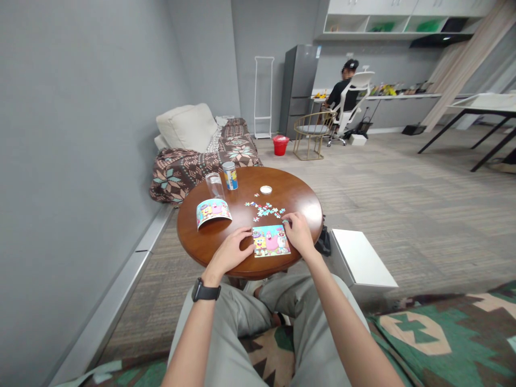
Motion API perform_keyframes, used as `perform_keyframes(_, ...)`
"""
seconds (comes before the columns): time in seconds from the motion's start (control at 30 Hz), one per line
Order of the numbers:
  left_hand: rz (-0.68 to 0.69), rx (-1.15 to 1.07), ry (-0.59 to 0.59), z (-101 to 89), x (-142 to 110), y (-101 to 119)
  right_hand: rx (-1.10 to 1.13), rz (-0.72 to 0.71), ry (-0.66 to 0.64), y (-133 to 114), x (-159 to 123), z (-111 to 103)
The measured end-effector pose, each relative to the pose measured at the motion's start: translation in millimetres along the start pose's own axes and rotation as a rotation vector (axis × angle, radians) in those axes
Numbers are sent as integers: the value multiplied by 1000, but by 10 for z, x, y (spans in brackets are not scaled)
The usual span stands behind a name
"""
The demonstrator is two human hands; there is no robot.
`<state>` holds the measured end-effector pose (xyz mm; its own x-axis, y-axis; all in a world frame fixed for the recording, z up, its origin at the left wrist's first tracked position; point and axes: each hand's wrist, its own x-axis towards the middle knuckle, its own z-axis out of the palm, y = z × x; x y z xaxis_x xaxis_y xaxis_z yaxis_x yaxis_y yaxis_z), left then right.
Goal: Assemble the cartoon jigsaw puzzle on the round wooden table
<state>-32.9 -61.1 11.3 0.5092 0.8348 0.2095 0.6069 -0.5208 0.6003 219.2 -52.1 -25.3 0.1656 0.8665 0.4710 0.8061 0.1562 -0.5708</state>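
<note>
Home-like room, patterned sofa (237,142), grey fridge (300,80), kitchen counter (403,97), wall cabinets (371,7), round wooden table (282,185)

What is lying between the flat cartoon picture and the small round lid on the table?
Loose puzzle pieces lie between the flat picture and the lid, in the head view.

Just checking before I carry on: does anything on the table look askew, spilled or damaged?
The bent picture sheet on the left side of the table bows up in an arch instead of lying flat. Puzzle pieces lie loosely scattered beyond the flat picture. No spill or breakage shows.
</note>
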Motion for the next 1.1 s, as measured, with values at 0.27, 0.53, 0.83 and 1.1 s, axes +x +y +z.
perform_keyframes(0.27, 30, -29, 16, 4, -5, 1, 1, -1, 12, -18, -3, -12)
perform_keyframes(0.53, 18, -32, 14, 3, -25, 16, -19, -12, 30, 10, -10, -8)
perform_keyframes(0.83, 7, -48, 4, 21, -38, 4, -7, -10, 63, 25, 7, -11)
perform_keyframes(1.1, 16, -41, 8, 26, -33, -2, 0, -5, -5, -16, -2, -42)
